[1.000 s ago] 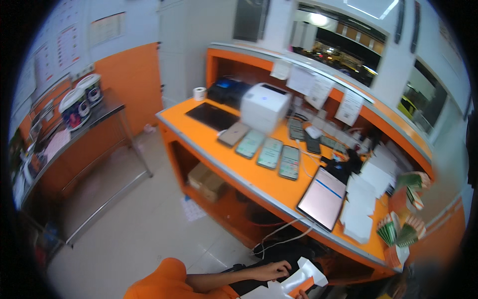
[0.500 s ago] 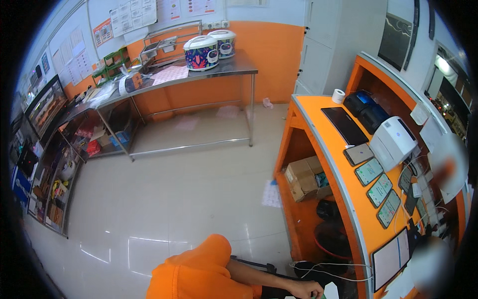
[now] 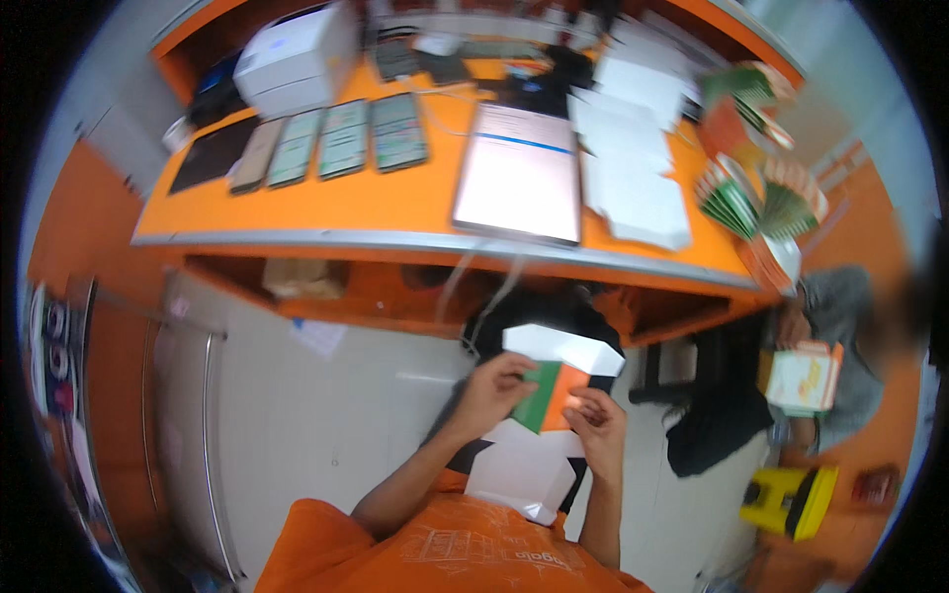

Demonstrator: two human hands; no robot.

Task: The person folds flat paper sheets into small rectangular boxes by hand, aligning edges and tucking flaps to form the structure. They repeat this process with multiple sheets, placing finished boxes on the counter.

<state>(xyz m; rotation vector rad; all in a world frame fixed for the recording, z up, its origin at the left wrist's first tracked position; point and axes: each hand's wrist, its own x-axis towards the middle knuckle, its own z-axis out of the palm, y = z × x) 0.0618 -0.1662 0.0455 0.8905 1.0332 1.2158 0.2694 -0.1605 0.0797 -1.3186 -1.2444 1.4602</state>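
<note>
Just before an orange shirt (image 3: 395,539), left hand (image 3: 497,393) and right hand (image 3: 599,427) pinch a part-folded carton (image 3: 537,397); on the worktop (image 3: 321,210) ahead, white card sheets (image 3: 633,173) lie between a tablet (image 3: 519,183) and striped paper cartons (image 3: 730,203).

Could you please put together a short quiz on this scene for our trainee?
1. Which two colours show on the card panel between the person's left hand and right hand?
2. True or false: on the counter, the large lit tablet lies to the right of the white box-shaped machine.
3. What lies just right of the tablet?
A) a paper roll
B) white card sheets
C) a phone

Key: 1. Green and orange. 2. True. 3. B.
</note>
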